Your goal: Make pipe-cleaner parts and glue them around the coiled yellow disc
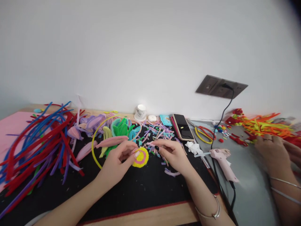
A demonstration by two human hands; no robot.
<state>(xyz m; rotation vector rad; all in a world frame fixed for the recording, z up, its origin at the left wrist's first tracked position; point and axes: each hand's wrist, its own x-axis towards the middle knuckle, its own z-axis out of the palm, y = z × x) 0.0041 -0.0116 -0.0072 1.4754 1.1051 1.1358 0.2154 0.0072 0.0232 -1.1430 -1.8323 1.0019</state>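
My left hand (120,160) pinches the edge of a flat round coil of yellow pipe cleaner (144,162) with a pink ring inside it. A yellow pipe cleaner strand (93,147) arcs up behind that hand. Just right of the disc, my right hand (172,154) has thumb and fingers closed together over a small pale pink piece (150,144), apparently a bit of pipe cleaner. Beyond both hands lie many short cut pipe cleaner pieces (162,130). Pink and green looped petals (122,128) rest behind my left hand.
Red and blue pipe cleaners (47,141) heap at the left on the black mat (141,194). A white cup (141,112), a phone (183,127), scissors (205,134) and a pink glue gun (224,163) with its cord stand behind and right. Another person's hands (272,153) work at far right.
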